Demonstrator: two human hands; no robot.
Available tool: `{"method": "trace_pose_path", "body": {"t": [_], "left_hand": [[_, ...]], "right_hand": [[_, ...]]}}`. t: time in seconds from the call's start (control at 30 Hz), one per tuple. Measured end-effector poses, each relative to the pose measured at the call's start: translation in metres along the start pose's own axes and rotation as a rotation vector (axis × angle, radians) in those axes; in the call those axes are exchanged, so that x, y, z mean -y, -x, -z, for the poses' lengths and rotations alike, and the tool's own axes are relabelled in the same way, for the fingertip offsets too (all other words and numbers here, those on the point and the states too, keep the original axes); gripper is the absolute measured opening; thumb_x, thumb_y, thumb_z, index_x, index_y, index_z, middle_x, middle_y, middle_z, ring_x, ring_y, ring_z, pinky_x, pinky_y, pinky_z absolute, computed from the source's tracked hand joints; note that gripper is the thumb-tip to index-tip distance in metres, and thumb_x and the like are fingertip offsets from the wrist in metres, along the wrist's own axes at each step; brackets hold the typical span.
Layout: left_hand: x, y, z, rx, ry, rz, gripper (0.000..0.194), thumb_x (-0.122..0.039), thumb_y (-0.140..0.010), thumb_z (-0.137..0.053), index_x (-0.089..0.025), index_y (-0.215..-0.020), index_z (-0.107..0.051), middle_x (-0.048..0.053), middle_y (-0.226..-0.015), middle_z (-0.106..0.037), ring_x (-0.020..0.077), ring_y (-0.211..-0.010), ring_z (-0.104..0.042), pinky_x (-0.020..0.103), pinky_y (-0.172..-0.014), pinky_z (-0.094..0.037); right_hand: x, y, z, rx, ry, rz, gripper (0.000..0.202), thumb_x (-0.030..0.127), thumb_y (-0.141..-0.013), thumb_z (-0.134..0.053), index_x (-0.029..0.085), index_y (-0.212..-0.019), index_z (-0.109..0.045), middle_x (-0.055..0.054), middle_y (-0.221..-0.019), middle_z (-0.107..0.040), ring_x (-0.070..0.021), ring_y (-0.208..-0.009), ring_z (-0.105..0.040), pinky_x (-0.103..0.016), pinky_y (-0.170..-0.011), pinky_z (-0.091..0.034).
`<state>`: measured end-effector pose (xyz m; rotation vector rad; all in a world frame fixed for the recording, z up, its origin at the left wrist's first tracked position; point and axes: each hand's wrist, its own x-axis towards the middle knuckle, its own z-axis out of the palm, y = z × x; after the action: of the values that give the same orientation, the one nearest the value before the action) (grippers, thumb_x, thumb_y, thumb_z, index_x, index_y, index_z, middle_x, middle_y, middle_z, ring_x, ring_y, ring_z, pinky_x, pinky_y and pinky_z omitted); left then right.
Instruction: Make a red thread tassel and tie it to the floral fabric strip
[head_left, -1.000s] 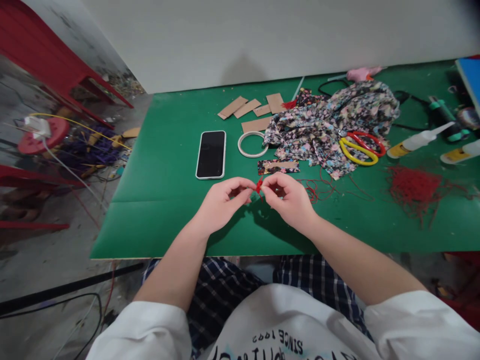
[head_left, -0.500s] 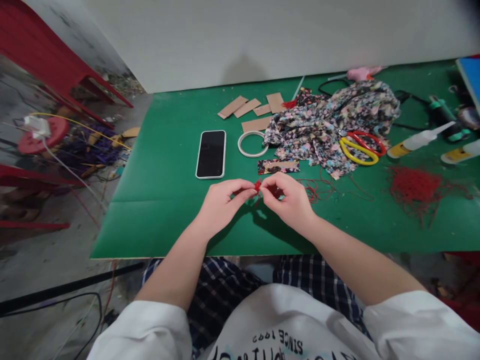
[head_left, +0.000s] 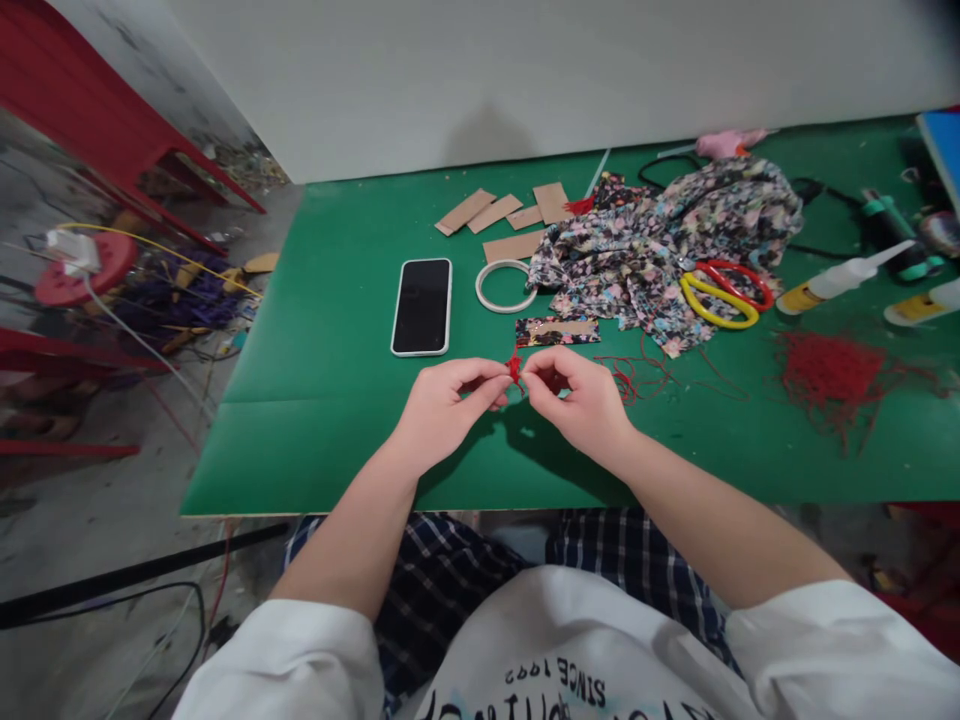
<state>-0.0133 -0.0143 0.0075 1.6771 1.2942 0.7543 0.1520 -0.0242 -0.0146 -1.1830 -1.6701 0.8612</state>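
Observation:
Between my fingertips, above the green table, is a small bundle of red thread (head_left: 514,368) with loose ends sticking out. My left hand (head_left: 452,400) pinches it from the left with thumb and forefinger. From the other side, the thumb and forefinger of my right hand (head_left: 574,395) are closed on the same bundle. Just beyond the hands lies a strip of cardboard (head_left: 557,331) edged with dark floral fabric. Loose red strings (head_left: 628,384) trail on the table beside my right hand.
A phone (head_left: 422,307), a tape roll (head_left: 480,290) and cardboard pieces (head_left: 514,247) lie beyond my hands. Rightward are crumpled floral fabric (head_left: 660,235), scissors (head_left: 720,300), glue bottles (head_left: 825,287) and a red thread heap (head_left: 831,368). A pink glue gun (head_left: 724,145) lies at the back.
The red thread bundle has turned slightly, and more of it shows between my fingertips, with an end pointing away from me. Both hands stay in nearly the same place.

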Motion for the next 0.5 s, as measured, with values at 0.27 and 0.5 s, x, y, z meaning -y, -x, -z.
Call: {"method": "trace_pose_path", "body": {"t": [0.27,0.5], "left_hand": [[-0.0006,0.0001,-0.0033,-0.059,-0.015,0.033,0.018,-0.032,-0.078,-0.058,-0.018,-0.081,-0.068,-0.001,-0.068,-0.068,0.0111,-0.06,-0.062,0.02,-0.06,-0.05],[-0.0012,0.0004,-0.0041,-0.113,-0.125,-0.037,0.02,-0.034,-0.08,-0.056,-0.019,-0.082,-0.069,0.0,-0.074,-0.069,0.0126,-0.065,-0.064,0.022,-0.067,-0.05]], "right_hand": [[-0.0011,-0.0005,0.0025,-0.006,-0.027,-0.038,0.008,0.024,-0.079,-0.053,0.019,-0.079,-0.059,0.001,-0.068,-0.06,-0.0077,-0.054,-0.051,-0.02,-0.051,-0.044],[-0.0075,-0.0003,0.0002,-0.016,-0.079,-0.068,0.017,0.036,-0.077,-0.061,0.02,-0.084,-0.065,0.0,-0.074,-0.065,-0.0093,-0.057,-0.055,-0.024,-0.055,-0.049]]}}
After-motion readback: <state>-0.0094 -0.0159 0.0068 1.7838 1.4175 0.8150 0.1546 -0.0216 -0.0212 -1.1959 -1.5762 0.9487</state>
